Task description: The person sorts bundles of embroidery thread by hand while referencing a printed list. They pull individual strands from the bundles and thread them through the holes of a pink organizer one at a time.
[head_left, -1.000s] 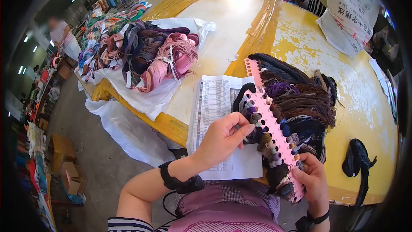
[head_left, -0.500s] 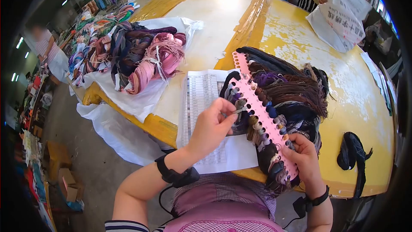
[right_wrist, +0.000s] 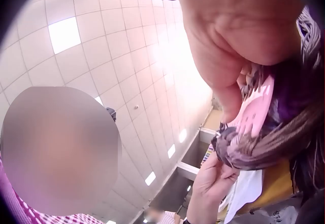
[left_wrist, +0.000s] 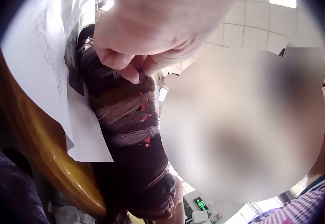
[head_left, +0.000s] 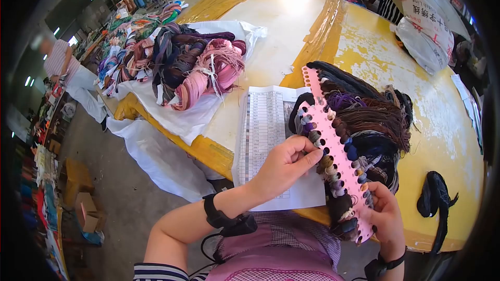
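Observation:
A long pink thread card (head_left: 333,143) with holes along both edges stands tilted in the head view, skeins of embroidery thread looped through it. My right hand (head_left: 384,211) grips the card's lower right edge, thumb on its face. At the left edge, my left hand (head_left: 284,169) pinches thread by a hole between thumb and forefinger; the fingers hide most of that strand. Olive and beige threads (head_left: 329,169) hang just below those fingertips. Dark brown and black skeins (head_left: 372,117) spread over the table to the card's right. Under the left hand lies a printed chart (head_left: 263,125).
A heap of pink and dark skeins (head_left: 203,67) lies on white plastic at the table's left. One black skein (head_left: 435,198) rests at the right on the yellow table (head_left: 364,47). A white printed bag (head_left: 427,26) is held by another person at the far right.
My left hand has shifted slightly down the card's left edge, to a lower hole. The right hand keeps its grip. In the background at left, a person has moved, and the head view has swung.

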Demonstrator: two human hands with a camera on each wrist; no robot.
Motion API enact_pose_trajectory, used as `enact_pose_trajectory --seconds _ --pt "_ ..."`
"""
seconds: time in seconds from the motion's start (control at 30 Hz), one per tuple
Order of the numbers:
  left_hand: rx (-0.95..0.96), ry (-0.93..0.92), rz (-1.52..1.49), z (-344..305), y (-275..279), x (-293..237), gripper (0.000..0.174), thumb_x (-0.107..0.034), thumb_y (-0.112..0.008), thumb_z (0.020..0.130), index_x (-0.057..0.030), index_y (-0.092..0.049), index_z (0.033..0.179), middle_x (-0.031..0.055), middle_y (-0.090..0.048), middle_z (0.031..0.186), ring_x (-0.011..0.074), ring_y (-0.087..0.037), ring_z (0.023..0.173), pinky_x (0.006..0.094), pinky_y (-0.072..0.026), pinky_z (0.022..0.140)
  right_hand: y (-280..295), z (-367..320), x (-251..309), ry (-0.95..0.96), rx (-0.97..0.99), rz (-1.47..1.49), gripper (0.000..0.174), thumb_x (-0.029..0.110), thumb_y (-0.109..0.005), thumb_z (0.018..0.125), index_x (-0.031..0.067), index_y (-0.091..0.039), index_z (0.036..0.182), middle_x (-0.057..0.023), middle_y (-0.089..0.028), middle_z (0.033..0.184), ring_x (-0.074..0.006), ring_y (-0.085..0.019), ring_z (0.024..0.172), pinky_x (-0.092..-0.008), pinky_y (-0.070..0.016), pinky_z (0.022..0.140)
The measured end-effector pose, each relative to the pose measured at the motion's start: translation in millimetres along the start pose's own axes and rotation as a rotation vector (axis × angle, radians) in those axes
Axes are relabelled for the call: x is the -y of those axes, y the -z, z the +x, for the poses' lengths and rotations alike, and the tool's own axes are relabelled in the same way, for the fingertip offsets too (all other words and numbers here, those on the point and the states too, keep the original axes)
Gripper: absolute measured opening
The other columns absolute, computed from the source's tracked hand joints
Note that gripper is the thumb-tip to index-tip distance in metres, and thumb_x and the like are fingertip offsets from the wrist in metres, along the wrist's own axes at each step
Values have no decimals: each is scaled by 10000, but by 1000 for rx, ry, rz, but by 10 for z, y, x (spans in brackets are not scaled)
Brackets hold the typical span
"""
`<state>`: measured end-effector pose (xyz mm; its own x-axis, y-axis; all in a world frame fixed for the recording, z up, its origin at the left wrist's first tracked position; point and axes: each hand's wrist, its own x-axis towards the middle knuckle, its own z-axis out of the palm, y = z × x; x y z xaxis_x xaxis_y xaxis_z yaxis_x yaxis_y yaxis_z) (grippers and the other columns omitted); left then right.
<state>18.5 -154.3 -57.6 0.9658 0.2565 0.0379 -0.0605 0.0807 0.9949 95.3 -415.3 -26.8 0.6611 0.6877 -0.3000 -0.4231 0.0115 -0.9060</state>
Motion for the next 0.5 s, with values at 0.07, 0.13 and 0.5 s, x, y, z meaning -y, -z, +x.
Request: enact_pose_trajectory --seconds 0.07,0.13,0.5 --pt "61 143 -94 -34 11 -114 159 -181 -580 979 -24 -578 961 21 -544 921 77 -540 725 217 -448 667 -7 -87 32 38 48 -9 555 -29 -745 752 -33 -492 1246 -100 -651 1094 -146 -625 995 -276 -473 902" --pt "70 97 -163 -73 -35 -118 159 -192 -555 992 -33 -560 999 19 -554 906 77 -548 707 207 -434 628 -34 -171 78 36 24 39 551 -33 -739 753 -33 -495 1247 -107 -649 1102 -154 -628 996 -277 -478 897" --pt "203 296 -301 -71 1 -196 233 -294 -532 1002 -78 -574 1079 -48 -524 807 27 -505 589 182 -312 487 80 -67 -28 -73 -29 330 460 -68 -658 808 -46 -529 1249 -144 -662 1123 -180 -666 972 -305 -538 856"
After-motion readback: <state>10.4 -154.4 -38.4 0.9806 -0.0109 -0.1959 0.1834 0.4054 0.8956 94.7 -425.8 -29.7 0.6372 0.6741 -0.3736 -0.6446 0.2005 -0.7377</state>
